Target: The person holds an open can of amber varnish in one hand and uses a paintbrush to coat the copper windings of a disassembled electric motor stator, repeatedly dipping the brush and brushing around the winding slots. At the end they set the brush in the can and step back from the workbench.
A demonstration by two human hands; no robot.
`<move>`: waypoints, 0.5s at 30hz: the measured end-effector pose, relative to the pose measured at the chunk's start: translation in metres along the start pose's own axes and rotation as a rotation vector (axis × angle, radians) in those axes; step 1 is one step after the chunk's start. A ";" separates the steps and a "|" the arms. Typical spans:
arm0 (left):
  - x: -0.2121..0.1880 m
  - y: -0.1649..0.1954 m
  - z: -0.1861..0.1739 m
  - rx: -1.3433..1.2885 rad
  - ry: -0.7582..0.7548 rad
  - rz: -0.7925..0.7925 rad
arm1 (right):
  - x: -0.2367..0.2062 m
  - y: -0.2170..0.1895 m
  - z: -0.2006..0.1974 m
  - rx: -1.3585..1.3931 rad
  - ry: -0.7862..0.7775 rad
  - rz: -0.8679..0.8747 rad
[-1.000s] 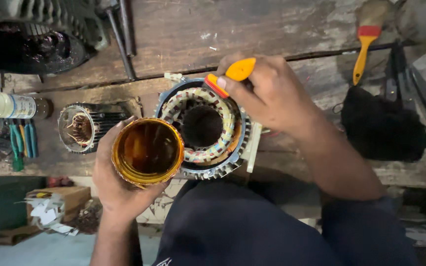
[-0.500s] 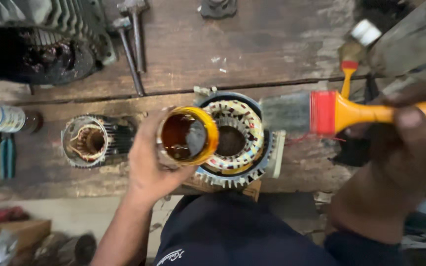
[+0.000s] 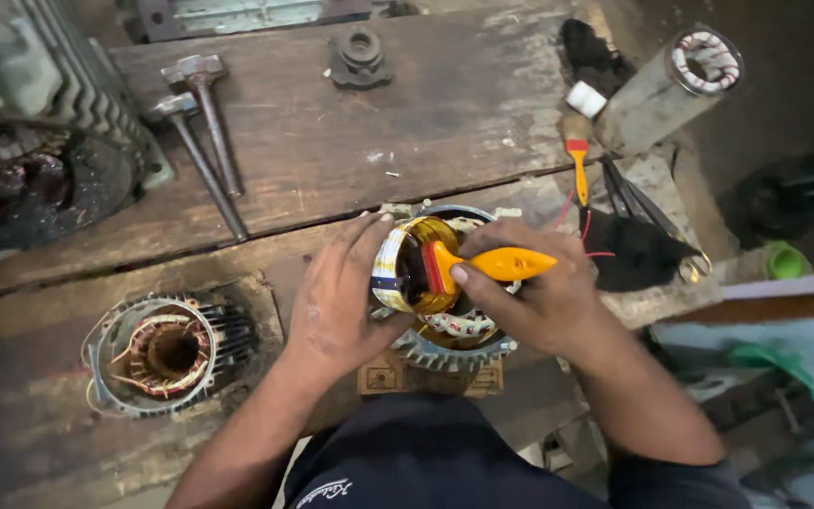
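Observation:
My left hand (image 3: 336, 302) grips a small open tin can (image 3: 405, 267) of dark amber liquid, held tilted above a round motor stator (image 3: 454, 344) with wound coils. My right hand (image 3: 539, 297) holds a paintbrush with an orange handle (image 3: 501, 264); its red ferrule and bristles are dipped inside the can. The stator rests on a small wooden block (image 3: 431, 379) at the near edge of the wooden workbench (image 3: 379, 123), mostly hidden by both hands.
A second finned stator (image 3: 167, 353) lies to the left. A large motor housing (image 3: 30, 141) sits at the far left, two hammers (image 3: 204, 132) beside it. Another orange brush (image 3: 577, 155), a winding cylinder (image 3: 675, 85) and black cloth (image 3: 638, 254) lie right.
My right hand swung the brush in from the right and put its bristles into the can. The can tilted toward the brush, and my view shifted.

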State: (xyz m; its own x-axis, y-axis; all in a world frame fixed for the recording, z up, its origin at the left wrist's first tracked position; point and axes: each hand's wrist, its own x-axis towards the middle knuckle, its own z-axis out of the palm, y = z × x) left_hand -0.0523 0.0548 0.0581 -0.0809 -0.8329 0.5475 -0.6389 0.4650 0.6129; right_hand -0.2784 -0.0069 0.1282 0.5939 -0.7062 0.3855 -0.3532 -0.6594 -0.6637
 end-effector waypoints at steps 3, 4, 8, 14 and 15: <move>-0.003 -0.010 -0.008 -0.022 -0.026 0.057 | -0.006 0.000 0.017 0.011 0.032 0.163; -0.004 -0.012 -0.010 -0.022 -0.034 0.064 | -0.009 0.001 0.022 0.014 0.066 0.191; -0.008 -0.020 -0.020 -0.029 -0.068 0.054 | -0.026 0.003 0.033 0.196 0.253 0.255; -0.012 -0.027 -0.029 -0.030 -0.054 0.048 | -0.048 0.013 0.027 0.419 0.447 0.355; -0.013 -0.028 -0.029 -0.029 -0.039 0.056 | -0.050 0.015 0.026 0.406 0.468 0.344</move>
State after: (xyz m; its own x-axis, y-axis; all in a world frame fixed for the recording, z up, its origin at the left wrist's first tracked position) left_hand -0.0110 0.0616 0.0508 -0.1464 -0.8163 0.5588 -0.6098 0.5192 0.5988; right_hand -0.2943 0.0253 0.0822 0.0921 -0.9540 0.2853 -0.1139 -0.2947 -0.9488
